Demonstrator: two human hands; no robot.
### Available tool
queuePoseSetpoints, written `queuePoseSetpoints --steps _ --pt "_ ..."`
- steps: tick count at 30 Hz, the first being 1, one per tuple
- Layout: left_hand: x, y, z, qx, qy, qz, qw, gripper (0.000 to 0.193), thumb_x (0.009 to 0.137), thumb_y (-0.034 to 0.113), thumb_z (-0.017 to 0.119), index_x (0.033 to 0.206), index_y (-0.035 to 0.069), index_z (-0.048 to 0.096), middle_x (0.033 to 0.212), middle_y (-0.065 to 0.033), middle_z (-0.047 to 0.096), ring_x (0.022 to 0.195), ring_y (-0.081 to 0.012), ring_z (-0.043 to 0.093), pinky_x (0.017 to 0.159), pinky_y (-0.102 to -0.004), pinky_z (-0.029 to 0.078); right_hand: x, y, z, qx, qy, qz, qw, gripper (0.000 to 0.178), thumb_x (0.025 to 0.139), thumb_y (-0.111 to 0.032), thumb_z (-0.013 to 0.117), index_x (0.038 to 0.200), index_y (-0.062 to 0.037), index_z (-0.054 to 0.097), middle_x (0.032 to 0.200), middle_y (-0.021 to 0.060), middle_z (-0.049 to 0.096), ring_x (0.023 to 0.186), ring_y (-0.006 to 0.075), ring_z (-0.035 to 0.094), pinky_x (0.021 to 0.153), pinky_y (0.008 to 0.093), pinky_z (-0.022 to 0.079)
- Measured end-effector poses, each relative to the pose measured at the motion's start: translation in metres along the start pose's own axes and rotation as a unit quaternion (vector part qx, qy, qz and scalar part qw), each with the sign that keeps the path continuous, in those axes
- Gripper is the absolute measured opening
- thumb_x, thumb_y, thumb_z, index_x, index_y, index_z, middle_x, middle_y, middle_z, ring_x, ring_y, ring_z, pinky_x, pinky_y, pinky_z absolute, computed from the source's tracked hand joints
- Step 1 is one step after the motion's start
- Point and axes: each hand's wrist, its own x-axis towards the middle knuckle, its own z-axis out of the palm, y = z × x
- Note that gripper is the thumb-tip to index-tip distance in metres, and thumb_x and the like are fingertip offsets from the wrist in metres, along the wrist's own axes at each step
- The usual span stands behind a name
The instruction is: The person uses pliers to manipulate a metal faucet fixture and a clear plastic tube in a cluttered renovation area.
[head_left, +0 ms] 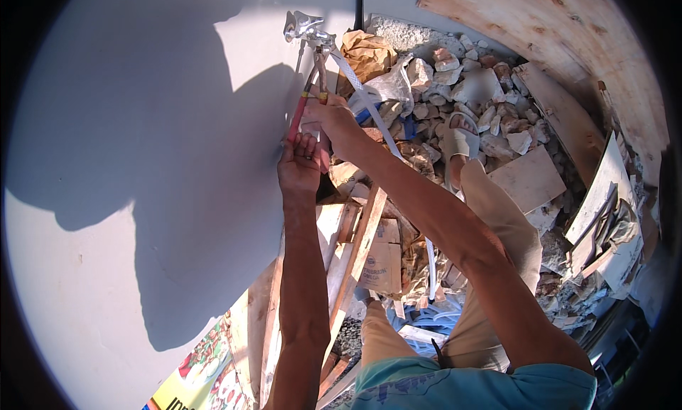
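Observation:
A shiny chrome tap stands out from the pale wall at the top of the view. Below it, the metal jaws of red-handled pliers meet its lower fitting. My right hand is closed around the upper part of the handles, its fingers partly hidden. Lower down, my left hand has its fingers curled at the red handle ends. A white patterned hose runs from beside the tap fitting, passes behind my right forearm and hangs down.
Broken stones and rubble cover the ground at right, around my sandalled foot. Curved plywood leans at the far right. Wooden planks and a cardboard box lie below my hands. Crumpled brown paper sits near the tap.

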Motion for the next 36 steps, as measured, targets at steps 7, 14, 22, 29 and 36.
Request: queuePoseSetpoints --steps 7,14,22,29,36 --pt "-0.018 -0.002 0.008 0.032 -0.007 0.039 0.999 0.037 0.106 0.036 0.043 0.107 0.003 0.059 0.095 -0.0120 0.068 0.089 -0.0231 0.065 0.086 -0.0399 0.055 -0.004 0.000 0.002 0.148 -0.055 -0.008 0.987 0.023 0.089 -0.009 0.055 0.110 0.0013 0.056 0.101 0.0153 0.066 0.091 0.0245 0.066 0.082 0.0351 0.054" --pt "-0.037 0.010 0.023 0.095 0.012 0.088 0.991 0.036 0.106 0.035 0.045 0.109 0.002 0.061 0.096 -0.0128 0.069 0.084 -0.0234 0.067 0.077 -0.0370 0.059 -0.002 -0.001 0.006 0.150 -0.072 0.016 0.986 0.038 0.094 -0.015 0.051 0.127 0.0029 0.053 0.121 0.0175 0.064 0.110 0.0289 0.064 0.100 0.0423 0.048" --pt "-0.087 0.002 0.032 0.336 0.048 0.098 0.936 0.039 0.100 0.028 0.054 0.125 -0.001 0.059 0.111 -0.0145 0.067 0.103 -0.0209 0.064 0.089 -0.0363 0.052 -0.025 0.004 -0.005 -0.047 0.004 -0.011 0.999 0.044 0.088 -0.008 0.054 0.130 0.0046 0.051 0.093 0.0075 0.063 0.085 0.0182 0.063 0.076 0.0294 0.052" --pt "-0.094 0.004 0.095 0.537 -0.055 0.203 0.817 0.058 0.095 0.040 0.064 0.128 -0.006 0.056 0.111 -0.0154 0.061 0.108 -0.0232 0.057 0.099 -0.0375 0.042 -0.053 0.040 -0.034 -0.420 -0.055 -0.211 0.881 0.039 0.090 -0.007 0.056 0.128 -0.0021 0.049 0.075 0.0103 0.061 0.069 0.0282 0.063 0.063 0.0385 0.050" --pt "-0.093 -0.003 0.064 0.525 -0.015 0.307 0.794 0.038 0.099 0.029 0.057 0.115 -0.005 0.058 0.114 -0.0212 0.063 0.112 -0.0285 0.059 0.098 -0.0421 0.044 -0.073 0.041 -0.015 -0.452 -0.153 -0.335 0.813 0.038 0.085 -0.013 0.068 0.119 -0.0099 0.053 0.106 0.0129 0.062 0.094 0.0322 0.066 0.078 0.0405 0.055"
